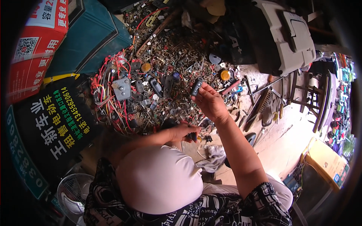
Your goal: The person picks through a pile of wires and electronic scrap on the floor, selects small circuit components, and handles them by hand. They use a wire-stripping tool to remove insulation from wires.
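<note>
My right hand (pixel 209 100) is raised over the pile of small parts, its fingers pinching a small, black, oblong key-fob-like piece (pixel 196 86) with round marks on its face. Lower and to the left, my left hand (pixel 181 132) is closed around a small dark part (pixel 193 136) whose kind I cannot make out. Its forearm passes beyond my raised knee (pixel 158 180) in light trousers. Beneath both hands spreads a dense heap of screws and scraps (pixel 177 64). Close to the right hand lie a black oblong part (pixel 155 86) and an orange round cap (pixel 225 75).
A grey metal box (pixel 122 89) sits among red wires (pixel 124 109) on the left. Behind stands a teal bin (pixel 90 41). A grey-and-black case (pixel 286 37) is at the far right, with a brush (pixel 263 105) and tools nearer. A fan (pixel 75 192) and a yellow carton (pixel 326 162) flank me.
</note>
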Motion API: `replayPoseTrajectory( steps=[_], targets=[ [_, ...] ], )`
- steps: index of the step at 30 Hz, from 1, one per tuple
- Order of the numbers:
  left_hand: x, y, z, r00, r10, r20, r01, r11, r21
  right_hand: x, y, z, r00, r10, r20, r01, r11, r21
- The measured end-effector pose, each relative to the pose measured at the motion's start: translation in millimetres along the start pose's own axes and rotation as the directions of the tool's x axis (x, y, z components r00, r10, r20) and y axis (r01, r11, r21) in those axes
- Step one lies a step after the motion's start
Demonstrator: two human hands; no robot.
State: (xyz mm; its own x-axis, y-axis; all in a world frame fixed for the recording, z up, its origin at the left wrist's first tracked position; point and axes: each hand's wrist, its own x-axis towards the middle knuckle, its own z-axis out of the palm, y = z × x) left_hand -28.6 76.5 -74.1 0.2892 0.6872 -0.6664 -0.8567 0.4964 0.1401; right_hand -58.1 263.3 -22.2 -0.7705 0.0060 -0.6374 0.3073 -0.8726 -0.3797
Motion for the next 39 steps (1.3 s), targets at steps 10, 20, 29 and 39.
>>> replayPoseTrajectory(
  steps=[10, 20, 29, 39],
  targets=[
    [-3, 2, 1, 1.0, 0.004, -0.012, -0.004, 1.0, -0.007, -4, -2, -2, 0.999, -0.002, -0.037, 0.003, 1.0, 0.011],
    [-4, 3, -2, 1.0, 0.006, 0.019, -0.006, 1.0, 0.001, 5, 4, 2, 0.996, -0.064, -0.063, 0.052, 0.984, -0.171],
    [-2, 2, -2, 1.0, 0.002, 0.022, -0.002, 1.0, 0.001, 6, 5, 3, 0.993, -0.11, -0.049, 0.103, 0.987, -0.127],
    [-3, 3, -1, 1.0, -0.01, 0.018, 0.01, 1.0, 0.0, 6, 10, -5, 0.989, -0.138, -0.058, 0.126, 0.976, -0.179]
  ],
)
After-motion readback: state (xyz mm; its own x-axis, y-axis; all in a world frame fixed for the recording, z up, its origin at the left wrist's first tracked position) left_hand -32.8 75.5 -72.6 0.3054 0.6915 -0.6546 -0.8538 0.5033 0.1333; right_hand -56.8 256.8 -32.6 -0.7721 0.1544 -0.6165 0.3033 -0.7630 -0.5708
